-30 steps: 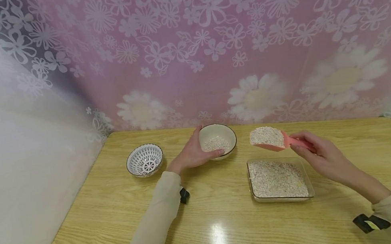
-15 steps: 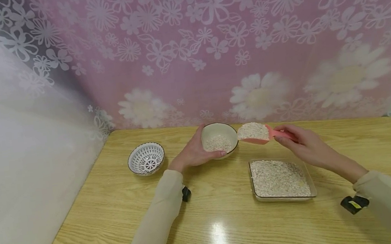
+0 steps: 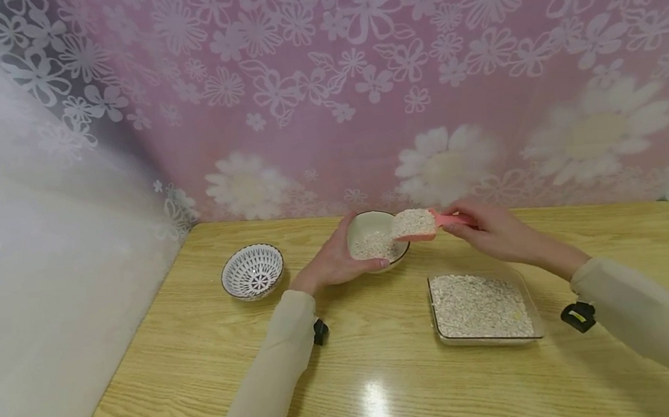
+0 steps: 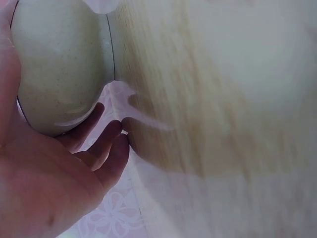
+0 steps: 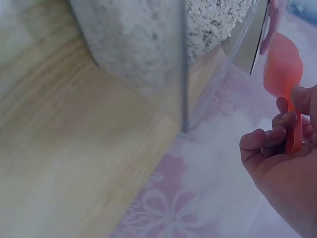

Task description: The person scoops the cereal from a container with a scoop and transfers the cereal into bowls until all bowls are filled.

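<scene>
My left hand (image 3: 335,258) holds a cream bowl (image 3: 366,223) with a dark rim, its thumb on the near side. A small amount of oat flakes lies inside. The left wrist view shows the bowl's outer side (image 4: 59,64) against the palm, with the fingers around it. In my right hand (image 3: 495,235) is the handle of a pink scoop (image 3: 423,236) heaped with oats. The scoop's front overlaps the bowl's right rim in the head view. From the right wrist, the scoop's underside (image 5: 283,64) shows, with fingers curled round its handle.
A clear rectangular container (image 3: 532,310) full of oat flakes stands on the wooden table (image 3: 362,343), below the right forearm. Left of the left hand is a black-and-white patterned bowl (image 3: 252,271). A pink floral curtain (image 3: 326,134) hangs behind the table's far edge.
My right hand has carried the loaded scoop leftward, from above the container to the cream bowl's right rim. The left hand and the cream bowl have stayed nearly in place.
</scene>
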Demonstrator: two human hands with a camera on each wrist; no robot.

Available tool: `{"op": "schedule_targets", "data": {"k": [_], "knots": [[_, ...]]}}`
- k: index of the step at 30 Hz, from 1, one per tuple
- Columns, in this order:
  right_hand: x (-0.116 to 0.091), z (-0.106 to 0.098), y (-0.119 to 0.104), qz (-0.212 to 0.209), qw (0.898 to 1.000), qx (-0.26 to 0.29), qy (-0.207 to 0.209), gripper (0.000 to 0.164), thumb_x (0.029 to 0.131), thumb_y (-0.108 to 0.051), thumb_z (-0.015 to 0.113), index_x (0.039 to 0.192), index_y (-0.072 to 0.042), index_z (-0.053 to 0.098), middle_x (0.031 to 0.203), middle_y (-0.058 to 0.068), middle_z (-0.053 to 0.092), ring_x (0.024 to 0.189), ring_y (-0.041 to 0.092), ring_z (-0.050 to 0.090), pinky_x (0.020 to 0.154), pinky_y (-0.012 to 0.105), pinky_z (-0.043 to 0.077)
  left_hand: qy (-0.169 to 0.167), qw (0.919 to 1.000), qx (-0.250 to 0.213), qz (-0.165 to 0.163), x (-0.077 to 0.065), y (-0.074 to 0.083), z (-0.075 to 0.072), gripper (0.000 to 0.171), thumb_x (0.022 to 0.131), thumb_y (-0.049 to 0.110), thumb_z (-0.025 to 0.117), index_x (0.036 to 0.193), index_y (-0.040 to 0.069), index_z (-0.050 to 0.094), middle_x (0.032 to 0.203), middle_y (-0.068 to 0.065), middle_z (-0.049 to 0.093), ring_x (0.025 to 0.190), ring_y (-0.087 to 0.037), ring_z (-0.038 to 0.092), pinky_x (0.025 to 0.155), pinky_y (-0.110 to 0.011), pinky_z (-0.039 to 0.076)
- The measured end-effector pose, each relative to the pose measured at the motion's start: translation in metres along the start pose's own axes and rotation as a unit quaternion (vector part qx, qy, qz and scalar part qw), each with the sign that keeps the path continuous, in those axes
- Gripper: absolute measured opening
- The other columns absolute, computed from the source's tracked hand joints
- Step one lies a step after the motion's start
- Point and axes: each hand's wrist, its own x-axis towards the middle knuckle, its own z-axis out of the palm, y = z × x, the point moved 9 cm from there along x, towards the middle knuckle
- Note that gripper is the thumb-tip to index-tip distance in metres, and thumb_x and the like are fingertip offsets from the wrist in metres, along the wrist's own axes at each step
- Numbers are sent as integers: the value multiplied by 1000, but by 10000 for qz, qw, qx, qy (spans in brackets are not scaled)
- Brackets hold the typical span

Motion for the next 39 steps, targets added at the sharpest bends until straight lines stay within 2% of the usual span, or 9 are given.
{"op": "schedule_targets", "data": {"k": [2, 5, 9, 18, 22, 25, 30, 34, 39], "knots": [[6, 3, -3, -96, 9998, -116, -115, 21, 105, -23, 59, 120, -12, 68, 90, 5, 64, 69, 15, 48, 65, 31, 40, -8, 10000, 13, 3, 0, 0, 0, 116, 79, 44, 87, 165, 21, 12, 156, -14, 43, 134, -33, 52, 111, -54, 45], [16, 7, -11, -166, 9991, -217, -339, 18, 104, -19, 60, 117, -10, 68, 74, 1, 56, 59, 11, 41, 58, 28, 37, -22, 10000, 70, -35, 0, -1, 0, 116, 79, 46, 86, 165, 23, 12, 156, -13, 42, 134, -33, 52, 110, -54, 45], [25, 11, -20, -92, 9975, -262, -647, 18, 104, -16, 59, 117, -6, 68, 65, -2, 50, 52, 8, 36, 53, 26, 33, -77, 9998, 149, -99, 0, -1, 0, 117, 79, 50, 85, 165, 23, 11, 158, -12, 40, 136, -33, 51, 111, -54, 44], [46, 5, -46, -318, 9946, -575, -797, 17, 104, -16, 60, 109, -2, 69, 86, 7, 69, 60, 14, 46, 60, 31, 39, -127, 9998, 17, -154, -2, 0, -1, 114, 79, 51, 85, 164, 26, 12, 157, -10, 41, 136, -32, 50, 110, -54, 44], [53, -1, -55, -361, 9930, -841, -751, 21, 104, -18, 59, 111, -1, 69, 100, 14, 75, 79, 23, 68, 74, 42, 55, -114, 9998, -30, -139, -2, 1, -1, 114, 79, 51, 85, 164, 28, 14, 156, -10, 42, 136, -31, 50, 111, -53, 44], [57, -4, -61, -396, 9909, -1019, -780, 22, 103, -17, 60, 111, 1, 70, 105, 18, 76, 94, 31, 73, 84, 51, 57, -99, 9999, -53, -125, -2, 1, -2, 113, 78, 50, 86, 163, 26, 15, 156, -10, 43, 137, -31, 49, 111, -53, 44], [61, -7, -68, -340, 9880, -1161, -965, 19, 102, -13, 59, 109, 0, 70, 100, 15, 76, 85, 27, 72, 83, 49, 56, -91, 9999, -20, -50, 0, 1, -1, 113, 79, 49, 86, 163, 23, 16, 155, -10, 43, 138, -32, 48, 113, -54, 42], [63, -9, -73, -321, 9861, -1225, -1073, 19, 101, -13, 58, 108, -1, 71, 100, 14, 76, 92, 29, 73, 86, 50, 57, -120, 9999, -40, -62, 1, 0, 0, 114, 79, 50, 86, 164, 23, 15, 157, -10, 41, 141, -32, 46, 114, -55, 41], [67, -11, -77, -300, 9831, -1362, -1185, 17, 101, -14, 58, 103, -2, 71, 93, 10, 74, 76, 20, 63, 77, 42, 52, -153, 9998, -99, -104, 0, -1, 1, 115, 79, 50, 86, 164, 24, 13, 158, -10, 40, 144, -32, 44, 116, -56, 39]]}}
